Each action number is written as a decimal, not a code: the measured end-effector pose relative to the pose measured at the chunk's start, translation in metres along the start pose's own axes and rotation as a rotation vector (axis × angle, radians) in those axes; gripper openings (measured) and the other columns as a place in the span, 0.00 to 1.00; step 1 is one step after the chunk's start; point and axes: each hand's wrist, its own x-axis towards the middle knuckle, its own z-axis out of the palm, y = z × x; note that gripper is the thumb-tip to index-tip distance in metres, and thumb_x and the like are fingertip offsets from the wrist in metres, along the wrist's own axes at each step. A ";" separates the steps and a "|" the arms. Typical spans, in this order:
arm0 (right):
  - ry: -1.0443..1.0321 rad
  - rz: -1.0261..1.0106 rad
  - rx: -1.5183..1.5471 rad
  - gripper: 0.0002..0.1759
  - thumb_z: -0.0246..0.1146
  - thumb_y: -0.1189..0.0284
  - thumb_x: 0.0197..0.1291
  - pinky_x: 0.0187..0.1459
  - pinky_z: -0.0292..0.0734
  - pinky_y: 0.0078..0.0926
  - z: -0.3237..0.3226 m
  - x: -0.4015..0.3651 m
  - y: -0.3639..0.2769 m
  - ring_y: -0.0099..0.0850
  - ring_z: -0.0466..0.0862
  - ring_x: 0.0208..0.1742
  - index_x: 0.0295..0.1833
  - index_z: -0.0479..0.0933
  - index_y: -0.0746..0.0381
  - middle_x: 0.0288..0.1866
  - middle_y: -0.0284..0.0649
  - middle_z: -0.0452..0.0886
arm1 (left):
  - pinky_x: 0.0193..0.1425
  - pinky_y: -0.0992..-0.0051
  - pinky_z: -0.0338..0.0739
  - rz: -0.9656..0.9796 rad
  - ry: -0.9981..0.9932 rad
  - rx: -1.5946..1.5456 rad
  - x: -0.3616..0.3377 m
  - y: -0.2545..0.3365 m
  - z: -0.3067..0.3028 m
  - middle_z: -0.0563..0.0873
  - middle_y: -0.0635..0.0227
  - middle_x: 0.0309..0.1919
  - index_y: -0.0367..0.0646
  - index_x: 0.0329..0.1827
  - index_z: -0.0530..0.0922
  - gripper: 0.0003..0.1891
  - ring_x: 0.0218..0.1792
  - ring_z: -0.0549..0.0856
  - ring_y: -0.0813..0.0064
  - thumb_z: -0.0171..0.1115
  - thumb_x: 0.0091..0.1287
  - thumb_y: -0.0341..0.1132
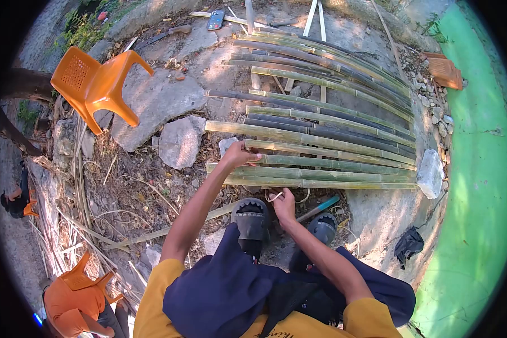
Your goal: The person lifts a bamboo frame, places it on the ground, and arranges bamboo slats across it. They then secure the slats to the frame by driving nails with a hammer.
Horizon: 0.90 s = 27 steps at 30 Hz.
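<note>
Long split bamboo slats (321, 138), green and dark, lie side by side across thin crosspieces on the ground. My left hand (241, 156) is at the left ends of the near slats, its fingers closed around one bamboo slat (298, 149). Just below the nearest slat (343, 184), my right hand (284, 205) pinches a thin pale strip (272, 196) that curls in a loop by the fingertips. Part of this strip passes out of sight around the slats.
A pale stone block (430, 174) sits at the slats' right ends. An orange plastic chair (98, 84) stands at upper left, near flat rocks (181, 142). A blue-handled tool (321, 207) lies by my shoes. A person in orange (76, 304) sits at lower left.
</note>
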 end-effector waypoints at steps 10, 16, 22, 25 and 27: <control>-0.683 -0.949 -1.421 0.19 0.68 0.66 0.57 0.57 0.73 0.37 -0.132 0.003 -0.103 0.40 0.79 0.52 0.54 0.80 0.60 0.44 0.42 0.78 | 0.53 0.55 0.84 0.234 0.346 0.628 -0.017 -0.020 0.019 0.91 0.45 0.44 0.32 0.52 0.87 0.32 0.47 0.91 0.49 0.75 0.64 0.58; -0.796 -0.994 -1.424 0.22 0.72 0.58 0.59 0.56 0.73 0.38 -0.153 0.012 -0.093 0.40 0.80 0.50 0.52 0.80 0.59 0.43 0.40 0.78 | 0.58 0.51 0.81 0.259 0.386 0.578 -0.022 -0.022 0.026 0.90 0.42 0.46 0.36 0.54 0.88 0.26 0.51 0.88 0.42 0.68 0.71 0.54; -0.438 -0.979 -1.118 0.13 0.72 0.69 0.61 0.50 0.76 0.40 -0.086 0.035 -0.135 0.40 0.83 0.49 0.51 0.82 0.57 0.46 0.39 0.82 | 0.57 0.51 0.80 0.309 0.443 0.502 -0.027 -0.019 0.036 0.90 0.43 0.46 0.36 0.51 0.86 0.20 0.50 0.88 0.41 0.70 0.69 0.45; -0.287 -0.949 -1.043 0.15 0.72 0.71 0.62 0.51 0.76 0.41 -0.060 0.059 -0.146 0.41 0.83 0.51 0.54 0.83 0.58 0.48 0.40 0.83 | 0.55 0.51 0.80 0.338 0.499 0.532 -0.029 -0.021 0.039 0.89 0.45 0.44 0.36 0.49 0.85 0.16 0.49 0.87 0.42 0.70 0.69 0.41; -0.264 -0.956 -1.024 0.17 0.73 0.70 0.62 0.53 0.76 0.41 -0.050 0.069 -0.150 0.41 0.83 0.53 0.55 0.83 0.58 0.49 0.40 0.83 | 0.53 0.52 0.80 0.479 0.452 0.543 -0.031 -0.025 0.037 0.87 0.50 0.42 0.39 0.50 0.85 0.12 0.48 0.87 0.45 0.67 0.72 0.38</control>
